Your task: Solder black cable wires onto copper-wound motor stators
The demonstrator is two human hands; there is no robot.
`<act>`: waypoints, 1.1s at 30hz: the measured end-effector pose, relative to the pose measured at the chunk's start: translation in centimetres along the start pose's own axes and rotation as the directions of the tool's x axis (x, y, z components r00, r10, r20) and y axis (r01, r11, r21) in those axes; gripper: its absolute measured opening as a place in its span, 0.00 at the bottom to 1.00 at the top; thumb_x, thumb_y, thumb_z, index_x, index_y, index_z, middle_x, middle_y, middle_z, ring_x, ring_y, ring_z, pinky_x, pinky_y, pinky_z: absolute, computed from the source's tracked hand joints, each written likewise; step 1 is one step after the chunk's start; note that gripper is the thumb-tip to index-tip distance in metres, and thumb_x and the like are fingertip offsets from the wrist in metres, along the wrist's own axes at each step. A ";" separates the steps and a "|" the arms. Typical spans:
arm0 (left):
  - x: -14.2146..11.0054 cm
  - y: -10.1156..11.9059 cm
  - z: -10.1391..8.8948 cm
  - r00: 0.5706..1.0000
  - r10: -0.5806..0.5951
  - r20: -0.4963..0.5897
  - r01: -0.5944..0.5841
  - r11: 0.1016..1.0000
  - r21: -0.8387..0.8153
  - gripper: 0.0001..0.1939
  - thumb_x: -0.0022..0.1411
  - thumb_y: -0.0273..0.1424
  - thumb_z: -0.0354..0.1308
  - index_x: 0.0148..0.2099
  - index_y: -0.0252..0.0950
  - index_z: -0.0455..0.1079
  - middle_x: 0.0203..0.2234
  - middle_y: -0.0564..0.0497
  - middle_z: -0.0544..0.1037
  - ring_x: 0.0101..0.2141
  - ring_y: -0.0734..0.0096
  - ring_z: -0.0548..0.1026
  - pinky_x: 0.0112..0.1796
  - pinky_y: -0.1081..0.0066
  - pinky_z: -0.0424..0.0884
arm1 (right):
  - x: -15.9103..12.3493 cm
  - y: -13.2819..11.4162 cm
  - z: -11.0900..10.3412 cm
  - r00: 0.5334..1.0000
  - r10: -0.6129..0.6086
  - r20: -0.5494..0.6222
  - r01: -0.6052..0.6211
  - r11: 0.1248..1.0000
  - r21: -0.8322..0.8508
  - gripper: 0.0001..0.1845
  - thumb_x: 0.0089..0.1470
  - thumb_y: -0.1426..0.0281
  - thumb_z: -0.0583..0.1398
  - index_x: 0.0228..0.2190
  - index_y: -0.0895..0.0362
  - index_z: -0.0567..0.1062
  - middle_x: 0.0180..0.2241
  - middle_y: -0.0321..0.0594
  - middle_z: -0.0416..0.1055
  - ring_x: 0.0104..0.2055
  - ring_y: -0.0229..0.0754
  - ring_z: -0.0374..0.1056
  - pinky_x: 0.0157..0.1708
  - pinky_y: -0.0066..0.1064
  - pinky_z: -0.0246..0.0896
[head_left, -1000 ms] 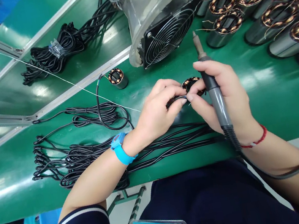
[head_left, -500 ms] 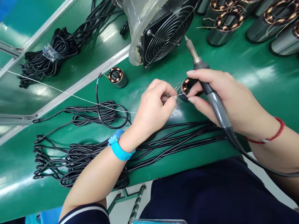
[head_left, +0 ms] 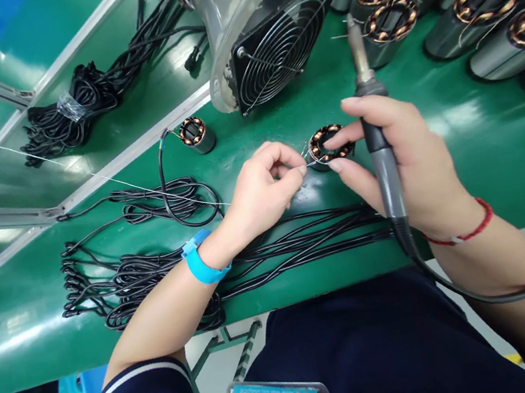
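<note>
My left hand (head_left: 265, 182) pinches a thin silvery wire (head_left: 99, 176), which looks like solder and runs in from the upper left. Its fingertips are at the left rim of a small motor stator (head_left: 332, 130) with copper windings, standing on the green bench. My right hand (head_left: 420, 152) holds a soldering iron (head_left: 384, 168) against the palm, tip pointing up and away from the stator. The index finger and thumb of that hand are spread at the stator, the index fingertip over its opening and the thumb by its near rim. Fine wire ends stick out beside the left fingertips.
A fume hood with a fan grille (head_left: 282, 51) stands behind the hands. Taller stators (head_left: 391, 21) crowd the back right. Another small stator (head_left: 195, 134) with a cable attached stands left of the hood. Bundled black cables (head_left: 139, 279) lie along the front and behind a rail (head_left: 142, 150).
My right hand has shifted right, its thumb and index finger spreading from the stator, which now shows more. The iron is more upright. My left hand keeps its pinch; the view has shifted slightly.
</note>
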State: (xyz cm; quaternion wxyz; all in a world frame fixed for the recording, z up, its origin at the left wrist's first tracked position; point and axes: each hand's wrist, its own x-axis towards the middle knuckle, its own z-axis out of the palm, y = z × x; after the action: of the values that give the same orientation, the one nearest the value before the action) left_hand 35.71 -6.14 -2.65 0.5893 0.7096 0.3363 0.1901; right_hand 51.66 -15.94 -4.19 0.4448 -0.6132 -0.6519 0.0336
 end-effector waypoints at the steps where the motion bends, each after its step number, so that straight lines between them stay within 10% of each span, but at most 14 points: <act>1: 0.0 0.0 0.0 1.000 -0.004 -0.007 0.004 1.000 -0.001 0.04 0.58 0.22 0.55 0.31 0.34 0.65 0.30 0.54 0.68 0.19 0.85 0.65 0.16 0.80 0.62 | 0.2 0.0 0.2 1.000 -0.002 0.002 0.002 1.000 0.004 0.28 0.57 0.70 0.60 0.57 0.49 0.60 0.37 0.35 0.74 0.44 0.47 0.69 0.45 0.41 0.64; 15: 0.2 0.1 0.0 0.999 -0.006 -0.031 0.006 1.000 -0.014 0.05 0.58 0.21 0.54 0.31 0.34 0.65 0.30 0.54 0.67 0.19 0.86 0.65 0.16 0.81 0.61 | 0.4 0.1 1.0 0.998 -0.040 0.050 0.040 0.999 -0.010 0.26 0.59 0.67 0.58 0.57 0.49 0.59 0.36 0.36 0.73 0.42 0.46 0.71 0.42 0.41 0.66; 26: 0.2 -0.1 0.1 1.000 -0.001 -0.009 0.001 1.000 0.022 0.05 0.58 0.22 0.54 0.31 0.35 0.64 0.29 0.54 0.68 0.21 0.84 0.66 0.18 0.79 0.62 | -0.9 -1.3 -0.4 0.975 0.180 -0.130 -0.173 0.983 0.062 0.23 0.61 0.69 0.57 0.57 0.50 0.65 0.39 0.37 0.75 0.40 0.42 0.73 0.43 0.36 0.68; 33: 0.2 -0.4 0.3 0.993 0.114 -0.026 -0.108 0.981 0.164 0.05 0.57 0.21 0.56 0.29 0.35 0.66 0.30 0.52 0.70 0.30 0.77 0.69 0.29 0.73 0.70 | -3.8 -0.3 -1.1 0.932 -0.106 -0.346 0.139 0.988 0.071 0.19 0.53 0.67 0.63 0.48 0.53 0.77 0.25 0.38 0.72 0.21 0.37 0.62 0.19 0.31 0.57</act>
State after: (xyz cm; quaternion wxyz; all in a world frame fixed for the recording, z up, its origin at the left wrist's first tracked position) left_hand 35.93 -6.15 -3.17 0.5120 0.7694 0.3210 0.2071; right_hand 51.57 -19.69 -5.41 0.5806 -0.5461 -0.5998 -0.0700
